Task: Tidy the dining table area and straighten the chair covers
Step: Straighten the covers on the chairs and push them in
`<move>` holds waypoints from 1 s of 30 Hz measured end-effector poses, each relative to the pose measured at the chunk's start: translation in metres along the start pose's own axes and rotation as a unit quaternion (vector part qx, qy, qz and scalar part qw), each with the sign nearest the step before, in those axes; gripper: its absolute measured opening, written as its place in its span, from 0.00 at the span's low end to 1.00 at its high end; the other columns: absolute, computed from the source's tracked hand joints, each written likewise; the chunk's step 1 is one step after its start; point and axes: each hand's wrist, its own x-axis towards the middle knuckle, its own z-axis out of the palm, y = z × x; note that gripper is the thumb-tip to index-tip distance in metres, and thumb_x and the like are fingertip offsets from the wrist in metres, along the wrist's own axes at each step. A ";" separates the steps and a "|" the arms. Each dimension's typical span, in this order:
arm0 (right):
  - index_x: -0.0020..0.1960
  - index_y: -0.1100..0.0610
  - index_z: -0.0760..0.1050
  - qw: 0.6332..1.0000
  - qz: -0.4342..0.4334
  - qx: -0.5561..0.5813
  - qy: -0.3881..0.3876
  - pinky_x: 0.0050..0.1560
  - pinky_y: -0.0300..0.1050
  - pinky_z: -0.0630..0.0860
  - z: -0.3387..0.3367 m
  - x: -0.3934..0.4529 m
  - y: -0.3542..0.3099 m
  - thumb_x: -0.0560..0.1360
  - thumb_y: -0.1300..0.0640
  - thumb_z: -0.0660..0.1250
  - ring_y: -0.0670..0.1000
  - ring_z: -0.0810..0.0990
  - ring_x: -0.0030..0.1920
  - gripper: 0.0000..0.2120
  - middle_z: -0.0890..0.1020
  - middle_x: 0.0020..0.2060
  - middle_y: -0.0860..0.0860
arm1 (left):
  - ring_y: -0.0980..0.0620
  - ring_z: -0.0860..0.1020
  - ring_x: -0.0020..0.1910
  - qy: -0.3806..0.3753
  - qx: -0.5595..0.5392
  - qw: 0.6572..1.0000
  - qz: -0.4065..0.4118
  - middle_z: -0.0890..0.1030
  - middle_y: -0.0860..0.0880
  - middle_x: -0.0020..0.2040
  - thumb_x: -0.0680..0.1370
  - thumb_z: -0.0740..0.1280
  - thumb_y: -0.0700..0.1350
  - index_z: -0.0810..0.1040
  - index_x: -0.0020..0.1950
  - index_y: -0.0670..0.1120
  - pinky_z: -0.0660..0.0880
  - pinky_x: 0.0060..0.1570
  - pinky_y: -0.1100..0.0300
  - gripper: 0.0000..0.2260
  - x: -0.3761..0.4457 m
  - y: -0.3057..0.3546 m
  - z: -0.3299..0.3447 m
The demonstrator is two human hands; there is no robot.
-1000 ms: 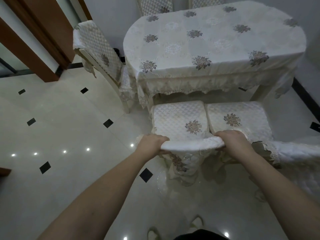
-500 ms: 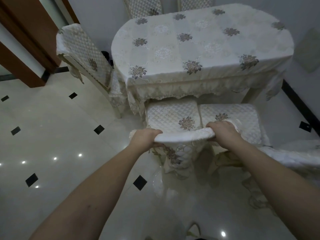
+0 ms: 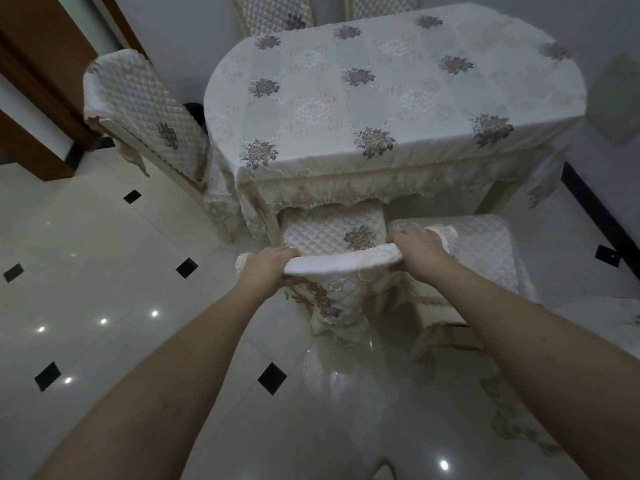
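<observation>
A chair with a cream quilted cover [image 3: 343, 266] stands in front of me, its seat [image 3: 332, 230] partly under the dining table [image 3: 391, 98]. My left hand [image 3: 268, 268] grips the left end of the covered backrest top. My right hand [image 3: 417, 249] grips its right end. The cover's lace flap hangs down the back of the chair between my arms. The table wears a cream cloth with grey flower motifs.
A second covered chair seat [image 3: 485, 247] stands right beside the first. Another covered chair [image 3: 145, 112] is at the table's left end, and two chair backs [image 3: 273, 12] show behind the table. Glossy floor tiles lie on the left; a wooden door frame [image 3: 38, 81] is at far left.
The chair has slid toward the table, so more of its seat is under the cloth's edge. Both hands keep their hold on the backrest top.
</observation>
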 end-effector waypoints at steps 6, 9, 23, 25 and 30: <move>0.64 0.47 0.70 1.000 -0.014 0.021 0.002 0.61 0.53 0.66 -0.005 0.022 0.005 0.67 0.44 0.74 0.58 0.72 0.61 0.28 0.74 0.61 0.52 | 0.46 0.78 0.44 -0.017 -0.009 1.000 -0.016 0.81 0.50 0.44 0.68 0.75 0.58 0.79 0.51 0.52 0.74 0.43 0.50 0.17 0.020 -0.008 -0.005; 0.66 0.48 0.69 1.000 -0.012 0.009 -0.006 0.62 0.53 0.65 -0.010 0.028 0.006 0.68 0.44 0.73 0.59 0.71 0.62 0.29 0.73 0.61 0.53 | 0.46 0.77 0.45 -0.042 -0.002 0.999 -0.026 0.80 0.51 0.45 0.69 0.73 0.59 0.77 0.52 0.53 0.74 0.44 0.49 0.17 0.028 -0.010 -0.007; 0.67 0.48 0.69 0.999 -0.013 0.029 -0.013 0.64 0.54 0.63 -0.016 0.036 0.006 0.69 0.45 0.74 0.60 0.70 0.62 0.29 0.72 0.62 0.54 | 0.48 0.76 0.49 -0.087 0.011 0.996 -0.032 0.78 0.51 0.50 0.71 0.73 0.55 0.76 0.57 0.51 0.73 0.47 0.50 0.17 0.041 -0.014 -0.013; 0.66 0.48 0.69 0.999 -0.013 0.036 -0.011 0.64 0.54 0.63 -0.016 0.038 0.006 0.69 0.46 0.74 0.60 0.70 0.62 0.28 0.72 0.62 0.54 | 0.48 0.75 0.48 -0.089 0.013 0.996 -0.027 0.78 0.50 0.50 0.72 0.72 0.55 0.76 0.57 0.51 0.74 0.47 0.50 0.17 0.043 -0.014 -0.015; 0.66 0.48 0.70 0.999 -0.008 0.036 -0.012 0.63 0.54 0.63 -0.016 0.043 0.005 0.69 0.47 0.74 0.60 0.70 0.61 0.28 0.72 0.62 0.55 | 0.47 0.76 0.49 -0.087 0.013 0.996 -0.018 0.79 0.50 0.50 0.72 0.72 0.57 0.76 0.58 0.52 0.74 0.46 0.50 0.18 0.047 -0.019 -0.016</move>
